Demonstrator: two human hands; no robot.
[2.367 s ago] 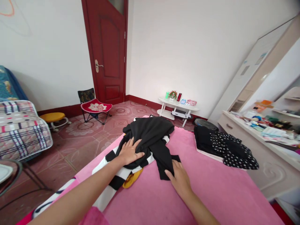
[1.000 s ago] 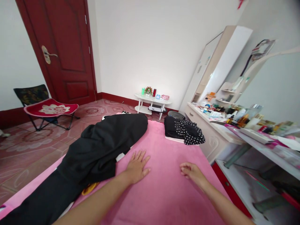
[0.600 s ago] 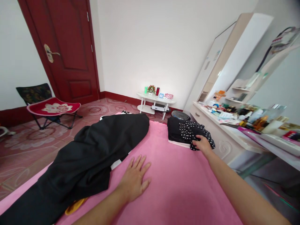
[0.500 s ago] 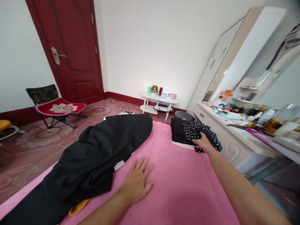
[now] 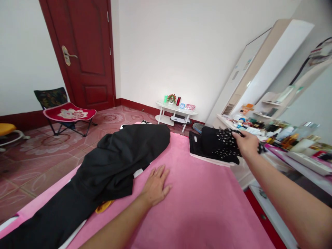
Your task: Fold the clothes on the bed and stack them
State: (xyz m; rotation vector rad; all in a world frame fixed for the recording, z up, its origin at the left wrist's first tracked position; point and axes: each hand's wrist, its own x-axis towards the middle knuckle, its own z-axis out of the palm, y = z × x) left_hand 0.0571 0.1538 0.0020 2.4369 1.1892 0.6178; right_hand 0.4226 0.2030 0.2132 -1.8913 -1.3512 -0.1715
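Note:
My left hand lies flat with fingers spread on the pink bed cover. Beside it on the left is a large black garment with a white tag; a bit of yellow cloth pokes out from under it. At the far right corner, my right hand pinches the edge of a black polka-dot garment, which is partly lifted. Beneath that garment lie folded black cloth with a small label and folded white cloth.
To the right, a dressing table is crowded with bottles and small items. A low white side table stands by the far wall. On the left are a red-seated folding chair, a yellow stool and a red door.
My right hand has lifted and pulled the polka-dot garment's edge up and to the right, uncovering the black cloth's label below. My left hand stays flat on the cover.

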